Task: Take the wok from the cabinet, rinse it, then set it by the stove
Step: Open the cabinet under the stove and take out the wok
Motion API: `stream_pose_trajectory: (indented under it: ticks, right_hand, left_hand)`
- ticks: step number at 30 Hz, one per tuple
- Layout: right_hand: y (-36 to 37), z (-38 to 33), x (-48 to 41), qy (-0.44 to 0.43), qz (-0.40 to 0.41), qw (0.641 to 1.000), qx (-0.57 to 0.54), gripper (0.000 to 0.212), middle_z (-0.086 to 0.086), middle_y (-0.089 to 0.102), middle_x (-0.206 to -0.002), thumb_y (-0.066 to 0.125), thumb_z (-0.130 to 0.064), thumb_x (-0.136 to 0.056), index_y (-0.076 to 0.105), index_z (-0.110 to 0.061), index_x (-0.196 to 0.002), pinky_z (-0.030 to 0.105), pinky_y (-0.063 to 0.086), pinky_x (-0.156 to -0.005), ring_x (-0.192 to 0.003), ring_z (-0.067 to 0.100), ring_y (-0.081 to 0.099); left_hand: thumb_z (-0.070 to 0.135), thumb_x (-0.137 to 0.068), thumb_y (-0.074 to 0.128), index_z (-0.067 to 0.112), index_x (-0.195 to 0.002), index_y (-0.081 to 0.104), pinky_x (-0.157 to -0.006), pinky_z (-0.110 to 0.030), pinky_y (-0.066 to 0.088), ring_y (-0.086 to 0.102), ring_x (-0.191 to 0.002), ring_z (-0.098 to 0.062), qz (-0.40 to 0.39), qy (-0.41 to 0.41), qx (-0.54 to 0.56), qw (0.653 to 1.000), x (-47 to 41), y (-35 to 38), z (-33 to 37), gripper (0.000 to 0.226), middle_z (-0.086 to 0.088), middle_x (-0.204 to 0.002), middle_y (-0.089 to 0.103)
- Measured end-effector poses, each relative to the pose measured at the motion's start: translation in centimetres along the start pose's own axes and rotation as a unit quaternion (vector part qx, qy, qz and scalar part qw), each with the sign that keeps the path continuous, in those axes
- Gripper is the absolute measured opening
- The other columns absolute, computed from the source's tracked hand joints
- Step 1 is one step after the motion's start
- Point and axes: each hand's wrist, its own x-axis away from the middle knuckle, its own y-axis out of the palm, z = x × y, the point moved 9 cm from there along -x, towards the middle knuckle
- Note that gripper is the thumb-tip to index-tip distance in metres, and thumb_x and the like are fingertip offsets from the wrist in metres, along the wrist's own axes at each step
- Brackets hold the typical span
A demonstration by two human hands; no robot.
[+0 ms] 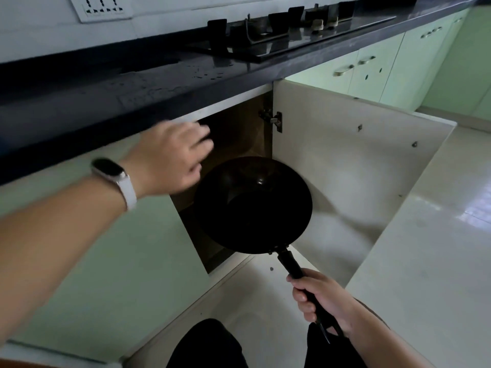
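While the cabinet door (345, 160) stands swung wide to the right, the wok (252, 205) is outside the cabinet (239, 134), held in the air in front of its dark opening with the bowl facing up and roughly level. The right hand (321, 298) grasps the wok's long black handle (292, 266) along its rear half, fingers wrapped round it. The left hand (170, 158) reaches toward the upper left corner of the opening, fingers extended and grasping nothing. It is motion-blurred, and contact with the cabinet frame cannot be determined. A pale wristband (114, 179) with a dark face sits on the left wrist. Above the cabinet runs a dark countertop (106, 94), wet with scattered droplets, and the black glass stove (292, 35) is set into it further back and to the right. A white wall socket (102, 7) is mounted above the counter at upper left. The floor (425, 261) is pale glossy tile.
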Motion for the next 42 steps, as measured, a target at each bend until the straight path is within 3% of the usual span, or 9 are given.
stream_pose_trajectory:
  ticks: [8,13,17,19,21,24,30,33,42]
  right_hand:
    - [-0.4,0.7,1.1,-0.002,0.012,1.000,-0.009,0.004,0.004,0.044,-0.060,0.052,-0.004,-0.098,0.052,-0.007,-0.101,0.022,0.029,-0.040,-0.045,0.014,0.033]
    - [-0.7,1.6,1.6,-0.004,0.017,1.000,-0.005,0.006,0.006,0.045,-0.062,0.051,-0.002,-0.098,0.052,-0.006,-0.102,0.024,0.030,-0.042,-0.046,0.016,0.035]
    - [-1.2,2.4,2.2,0.005,0.023,1.000,-0.008,0.007,0.007,0.046,-0.062,0.051,-0.003,-0.098,0.054,-0.004,-0.104,0.025,0.030,-0.042,-0.046,0.017,0.036]
    - [-1.2,2.6,2.3,0.008,0.025,1.000,-0.007,0.007,0.006,0.046,-0.062,0.050,-0.003,-0.099,0.055,-0.004,-0.104,0.025,0.030,-0.042,-0.046,0.016,0.036]
    - [-1.1,2.8,2.4,0.008,0.022,1.000,-0.003,0.007,0.006,0.046,-0.063,0.050,-0.003,-0.098,0.055,-0.004,-0.103,0.026,0.029,-0.042,-0.046,0.016,0.037]
    - [-0.8,3.0,2.6,0.007,0.013,1.000,-0.002,0.005,0.007,0.046,-0.064,0.051,-0.003,-0.098,0.056,-0.004,-0.100,0.026,0.030,-0.042,-0.047,0.017,0.037]
    - [-0.2,3.4,3.1,0.022,0.006,1.000,0.001,0.005,0.007,0.046,-0.064,0.050,-0.003,-0.098,0.054,-0.005,-0.101,0.026,0.031,-0.042,-0.046,0.016,0.037]
    - [-0.4,3.5,3.2,0.023,0.002,1.000,0.012,0.010,0.007,0.046,-0.064,0.051,-0.003,-0.098,0.054,-0.005,-0.107,0.026,0.033,-0.042,-0.047,0.016,0.038]
    - [-2.0,3.4,2.7,0.041,-0.009,0.999,0.021,0.010,0.008,0.045,-0.064,0.051,-0.002,-0.098,0.053,-0.007,-0.107,0.026,0.033,-0.041,-0.046,0.016,0.037]
  left_hand:
    - [0.036,-0.086,0.054,0.016,-0.107,0.069,-0.080,-0.035,0.053,0.062,-0.106,-0.021,-0.081,-0.067,0.299,0.948,6.5,7.0,19.3,0.033,0.000,-0.113,0.067]
    - [0.049,-0.089,0.046,0.024,-0.124,0.060,-0.102,-0.019,0.035,0.038,-0.119,0.002,-0.110,-0.320,0.508,0.792,8.9,10.5,23.8,0.046,0.017,-0.124,0.047]
    - [0.043,-0.091,0.050,0.029,-0.119,0.058,-0.096,-0.010,0.033,0.044,-0.116,0.005,-0.087,-0.381,0.573,0.720,8.8,10.2,26.9,0.033,0.022,-0.121,0.049]
    - [0.039,-0.094,0.052,0.031,-0.111,0.060,-0.088,-0.013,0.042,0.054,-0.109,-0.001,-0.133,-0.436,0.646,0.613,9.7,11.3,28.9,0.020,0.018,-0.111,0.059]
    - [0.033,-0.097,0.052,0.025,-0.107,0.065,-0.081,-0.022,0.051,0.064,-0.100,-0.013,-0.178,-0.490,0.724,0.451,10.5,12.7,31.1,0.018,0.008,-0.102,0.068]
    - [0.028,-0.101,0.048,0.011,-0.114,0.064,-0.083,-0.038,0.054,0.070,-0.095,-0.022,-0.168,-0.489,0.816,0.258,9.8,13.4,33.4,0.027,-0.007,-0.105,0.072]
    - [0.004,-0.099,0.046,0.000,-0.117,0.056,-0.078,-0.037,0.059,0.070,-0.097,-0.030,-0.072,-0.495,0.866,-0.003,8.2,13.7,33.6,0.021,-0.022,-0.116,0.069]
    - [0.001,-0.098,0.046,-0.001,-0.122,0.056,-0.073,-0.037,0.060,0.070,-0.101,-0.032,-0.065,-0.498,0.863,-0.047,8.2,13.9,34.1,0.026,-0.022,-0.119,0.069]
    - [-0.003,-0.094,0.052,0.006,-0.109,0.064,-0.053,-0.031,0.058,0.072,-0.085,-0.025,-0.089,-0.523,0.847,-0.047,6.7,14.3,35.1,0.021,-0.009,-0.087,0.070]
